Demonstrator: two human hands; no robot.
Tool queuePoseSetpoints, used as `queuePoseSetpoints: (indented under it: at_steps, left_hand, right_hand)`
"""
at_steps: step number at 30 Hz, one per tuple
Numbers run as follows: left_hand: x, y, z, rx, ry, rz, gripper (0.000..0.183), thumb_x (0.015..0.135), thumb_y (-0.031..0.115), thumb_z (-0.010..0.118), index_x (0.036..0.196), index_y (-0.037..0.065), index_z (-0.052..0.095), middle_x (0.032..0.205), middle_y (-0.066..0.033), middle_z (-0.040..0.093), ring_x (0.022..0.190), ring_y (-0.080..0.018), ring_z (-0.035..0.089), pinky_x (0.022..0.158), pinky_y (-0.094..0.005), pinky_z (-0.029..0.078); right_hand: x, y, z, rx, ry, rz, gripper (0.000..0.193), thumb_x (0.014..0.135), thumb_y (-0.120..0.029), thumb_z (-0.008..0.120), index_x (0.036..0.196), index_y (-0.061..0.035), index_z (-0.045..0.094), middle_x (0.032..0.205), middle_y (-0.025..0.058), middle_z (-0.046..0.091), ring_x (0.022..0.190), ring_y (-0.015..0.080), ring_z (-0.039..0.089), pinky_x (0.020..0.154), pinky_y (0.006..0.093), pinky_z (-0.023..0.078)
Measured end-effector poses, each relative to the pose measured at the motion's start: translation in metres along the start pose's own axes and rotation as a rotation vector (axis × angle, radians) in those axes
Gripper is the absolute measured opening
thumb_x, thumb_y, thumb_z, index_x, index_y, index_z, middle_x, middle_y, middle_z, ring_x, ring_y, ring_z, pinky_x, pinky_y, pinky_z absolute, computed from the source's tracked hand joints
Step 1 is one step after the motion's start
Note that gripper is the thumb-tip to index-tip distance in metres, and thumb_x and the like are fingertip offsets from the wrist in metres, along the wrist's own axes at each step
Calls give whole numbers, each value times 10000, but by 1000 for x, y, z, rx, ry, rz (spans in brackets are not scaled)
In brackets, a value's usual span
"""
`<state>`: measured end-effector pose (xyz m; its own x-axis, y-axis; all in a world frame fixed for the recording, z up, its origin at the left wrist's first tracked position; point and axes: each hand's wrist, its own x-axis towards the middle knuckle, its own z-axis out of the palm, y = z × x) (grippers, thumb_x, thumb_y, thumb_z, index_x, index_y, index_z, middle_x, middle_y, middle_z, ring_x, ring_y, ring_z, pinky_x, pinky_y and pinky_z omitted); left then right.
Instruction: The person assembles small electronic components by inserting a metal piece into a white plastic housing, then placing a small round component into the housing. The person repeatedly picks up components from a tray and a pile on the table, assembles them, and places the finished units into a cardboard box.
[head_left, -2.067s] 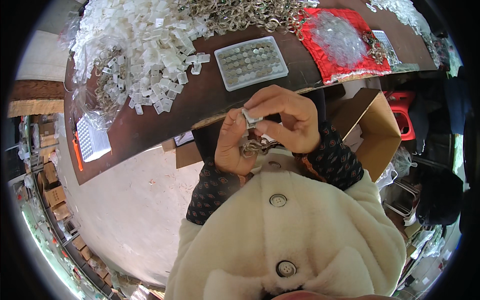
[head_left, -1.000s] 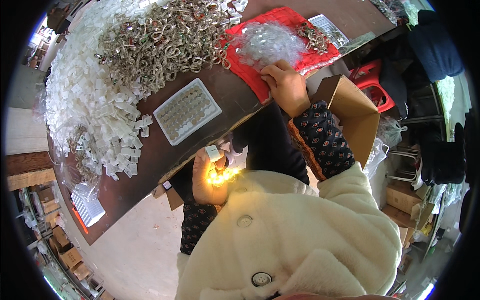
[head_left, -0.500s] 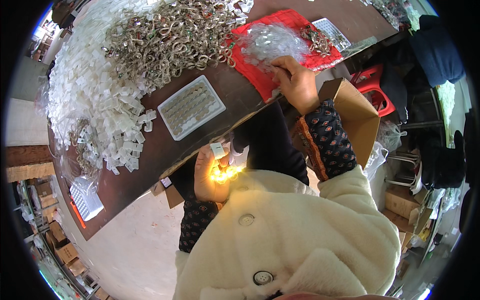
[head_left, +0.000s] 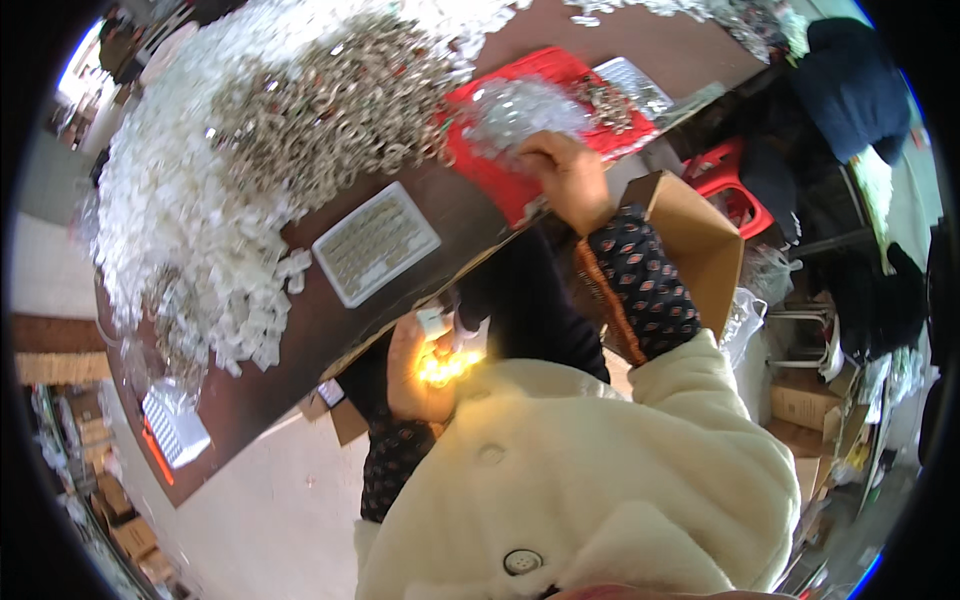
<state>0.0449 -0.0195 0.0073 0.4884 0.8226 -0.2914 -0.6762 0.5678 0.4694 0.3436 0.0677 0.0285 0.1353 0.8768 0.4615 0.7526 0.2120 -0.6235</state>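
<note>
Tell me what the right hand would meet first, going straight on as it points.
Probably the clear plastic pile on the red cloth, just ahead of the right hand; whether they touch is unclear.

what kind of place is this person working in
Probably a small assembly workshop: heaps of loose white plastic pieces and coiled strands cover much of the dark table, a pale tray holds rows of small discs, and cardboard boxes sit along the left side.
</note>
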Motion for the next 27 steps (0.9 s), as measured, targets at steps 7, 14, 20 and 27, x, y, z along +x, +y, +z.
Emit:
queuePoseSetpoints:
  at_steps: [7, 14, 20, 27]
  left_hand:
    - [15, 1, 3, 200, -7, 133, 276, 950, 308, 610, 1089, 86, 524, 882, -19, 517, 772, -110, 436, 643, -236, 394]
    - [29, -2, 7, 324, -66, 155, 514, 1001, 363, 525, 1363, 8, 442, 1327, -164, 524, 1218, -259, 550, 1024, -384, 452]
    - [23, -3, 8, 254, -107, 140, 432, 1013, 370, 481, 1210, -12, 523, 1101, -139, 568, 957, -257, 578, 828, -366, 473]
    - [-2, -5, 39, 212, -82, 222, 168, 980, 199, 590, 1060, 54, 620, 871, -71, 614, 741, -170, 580, 634, -257, 471]
  right_hand:
    - [-32, -61, 2, 652, -21, 40, 34, 940, -32, 625, 962, -32, 652, 845, 25, 657, 751, 98, 645, 682, 268, 536]
    - [-74, -132, -1, 755, -38, -12, 77, 870, -41, 676, 929, -13, 636, 815, 106, 688, 736, 201, 688, 664, 323, 535]
    - [-78, -133, -4, 725, -62, 10, 75, 854, -63, 680, 914, -30, 649, 831, 119, 689, 718, 271, 684, 664, 339, 541]
    - [-85, -141, -1, 920, -204, 131, 119, 914, 76, 602, 1005, 31, 665, 1027, 131, 697, 955, 164, 667, 829, 280, 526]
